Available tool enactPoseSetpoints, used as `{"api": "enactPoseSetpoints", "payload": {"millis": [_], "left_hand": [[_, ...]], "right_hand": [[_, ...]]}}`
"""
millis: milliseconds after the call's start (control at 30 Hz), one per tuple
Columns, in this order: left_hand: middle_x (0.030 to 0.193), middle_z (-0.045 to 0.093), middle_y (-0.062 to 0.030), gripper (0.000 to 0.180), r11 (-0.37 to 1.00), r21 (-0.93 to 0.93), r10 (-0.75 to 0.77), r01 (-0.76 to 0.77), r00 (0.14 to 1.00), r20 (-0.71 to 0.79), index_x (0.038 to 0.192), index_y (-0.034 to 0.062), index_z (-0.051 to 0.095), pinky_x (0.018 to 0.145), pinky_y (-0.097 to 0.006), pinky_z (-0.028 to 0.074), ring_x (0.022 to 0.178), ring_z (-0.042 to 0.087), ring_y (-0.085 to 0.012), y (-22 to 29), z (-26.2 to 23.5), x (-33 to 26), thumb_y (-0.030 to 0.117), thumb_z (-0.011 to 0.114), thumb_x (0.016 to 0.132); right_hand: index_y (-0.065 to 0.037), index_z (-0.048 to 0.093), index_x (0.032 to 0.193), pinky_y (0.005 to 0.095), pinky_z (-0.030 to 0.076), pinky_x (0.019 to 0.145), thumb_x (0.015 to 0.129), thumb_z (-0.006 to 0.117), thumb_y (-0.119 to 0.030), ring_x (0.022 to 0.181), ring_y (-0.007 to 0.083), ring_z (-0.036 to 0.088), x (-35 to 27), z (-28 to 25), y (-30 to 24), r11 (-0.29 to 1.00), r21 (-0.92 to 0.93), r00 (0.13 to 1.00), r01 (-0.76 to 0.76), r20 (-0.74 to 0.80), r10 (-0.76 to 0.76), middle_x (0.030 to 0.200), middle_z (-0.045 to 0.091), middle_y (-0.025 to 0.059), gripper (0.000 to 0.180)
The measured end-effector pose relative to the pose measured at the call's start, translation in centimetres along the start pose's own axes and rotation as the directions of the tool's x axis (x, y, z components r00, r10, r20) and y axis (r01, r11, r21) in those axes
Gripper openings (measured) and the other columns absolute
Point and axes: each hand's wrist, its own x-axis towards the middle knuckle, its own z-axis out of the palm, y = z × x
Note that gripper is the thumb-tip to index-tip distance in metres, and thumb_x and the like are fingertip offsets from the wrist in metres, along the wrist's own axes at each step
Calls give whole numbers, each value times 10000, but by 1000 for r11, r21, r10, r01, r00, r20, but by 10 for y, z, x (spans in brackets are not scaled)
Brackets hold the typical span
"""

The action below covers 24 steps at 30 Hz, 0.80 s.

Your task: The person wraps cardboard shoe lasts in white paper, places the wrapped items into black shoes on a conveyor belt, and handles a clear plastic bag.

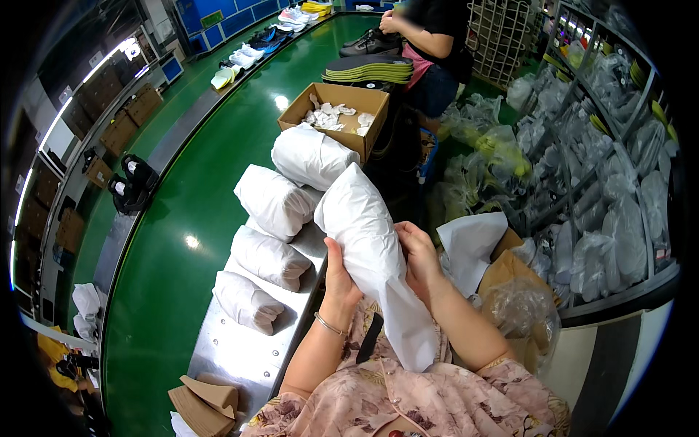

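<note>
Between my two hands is a long bundle wrapped in white paper [360, 226], its loose paper end hanging down toward my chest. My left hand [340, 277] presses against its left side, thumb up, with a bracelet on the wrist. On the other side, my right hand [420, 255] grips the paper, fingers partly behind it. What lies inside the wrapping is hidden. Several similar white paper bundles sit to the left, among them a near one [246, 302] and a far one [313, 155], along a metal ledge [226, 349].
Beyond the bundles stands a cardboard box [335, 116] with crumpled white paper. Stacked insoles [368, 69] and a co-worker [429, 44] are behind it. A green conveyor belt [175, 277] curves past on the left. Plastic-bagged items fill a rack [604, 182] at right. Folded brown cardboard [207, 404] lies near.
</note>
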Motion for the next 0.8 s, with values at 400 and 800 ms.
{"api": "enactPoseSetpoints", "payload": {"millis": [400, 800], "left_hand": [[1339, 389, -139, 776, 995, 99, -17, 11, 998, 57, 1362, 31, 237, 1022, -436, 322, 1209, 414, -289, -1, 5, -9, 565, 455, 841], [1203, 507, -156, 578, 956, 294, 50, -22, 995, -90, 1233, -8, 407, 968, -406, 388, 1110, 506, -268, 24, 25, -7, 379, 561, 833]], "right_hand": [[-15, 402, 1244, 228, 395, 898, 945, 433, -295, 1049, 115, 495, 4, -1, -5, 994, -66, 971, 90, 225, -74, 1156, 503, 46, 411], [-62, 23, 1411, 334, 358, 950, 719, 727, -351, 1119, 218, 462, -18, -19, -69, 832, -553, 880, 54, 420, 222, 1248, 443, 141, 1029]]}}
